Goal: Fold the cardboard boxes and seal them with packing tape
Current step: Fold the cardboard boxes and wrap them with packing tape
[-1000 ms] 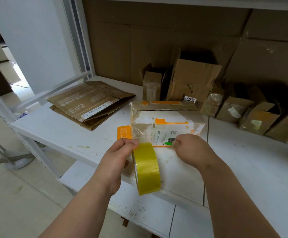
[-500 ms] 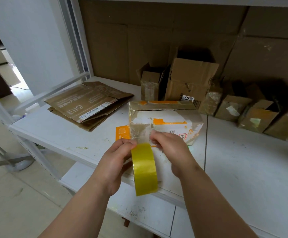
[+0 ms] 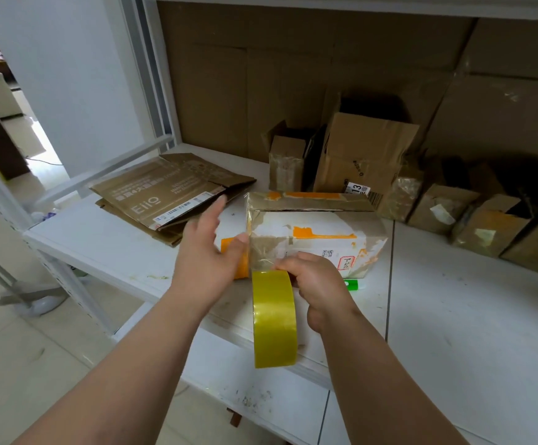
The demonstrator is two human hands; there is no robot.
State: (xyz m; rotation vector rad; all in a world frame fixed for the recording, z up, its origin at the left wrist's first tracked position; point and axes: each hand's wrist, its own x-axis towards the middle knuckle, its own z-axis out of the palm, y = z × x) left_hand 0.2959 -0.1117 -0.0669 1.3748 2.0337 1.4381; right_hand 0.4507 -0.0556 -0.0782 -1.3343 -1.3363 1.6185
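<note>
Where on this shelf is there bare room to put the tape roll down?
Bare white shelf lies right of the right hand, in front of the row of small boxes. A smaller patch sits in front of the flattened cardboard. The back of the shelf is crowded with boxes.

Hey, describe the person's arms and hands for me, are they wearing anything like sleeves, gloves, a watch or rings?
Both arms are bare as far up as the frame shows: no sleeves come into view. The left hand and the right hand wear no gloves. No watch or band shows at either wrist, and no rings show on the fingers that can be seen. Some of the right hand's fingers are hidden, so rings there cannot be ruled out.
</note>
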